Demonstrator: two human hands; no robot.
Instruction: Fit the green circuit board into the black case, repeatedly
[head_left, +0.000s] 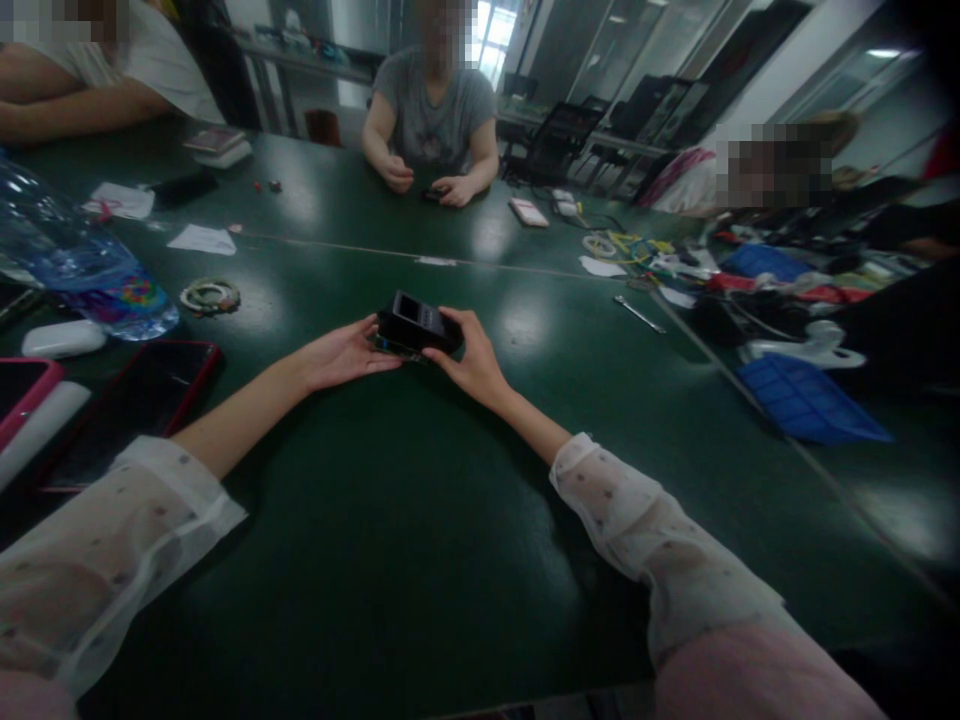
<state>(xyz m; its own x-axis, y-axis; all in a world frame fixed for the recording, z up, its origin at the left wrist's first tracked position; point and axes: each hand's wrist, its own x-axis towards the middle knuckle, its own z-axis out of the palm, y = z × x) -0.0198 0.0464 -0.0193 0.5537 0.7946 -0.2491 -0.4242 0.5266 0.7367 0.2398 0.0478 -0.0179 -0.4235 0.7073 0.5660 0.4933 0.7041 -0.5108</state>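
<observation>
A small black boxy device (pixel 420 317) with a little screen and a row of buttons is held between my two hands, just over the green table. What looks like a circuit board (pixel 395 347) shows along its lower front edge. My left hand (pixel 343 355) grips the left end, thumb up at the side and fingers stretched along the underside. Around the right end my right hand (pixel 474 362) is closed, thumb at the front and fingers behind. The device's underside and back are hidden.
To my left are a water bottle (pixel 97 265), a bracelet (pixel 210 297), a dark phone (pixel 139 405) and a white case (pixel 64 339). A wrench (pixel 639 314), cables (pixel 622 247) and a blue tray (pixel 810 398) lie right. A person (pixel 435 120) sits opposite, hands on the table (pixel 390 560).
</observation>
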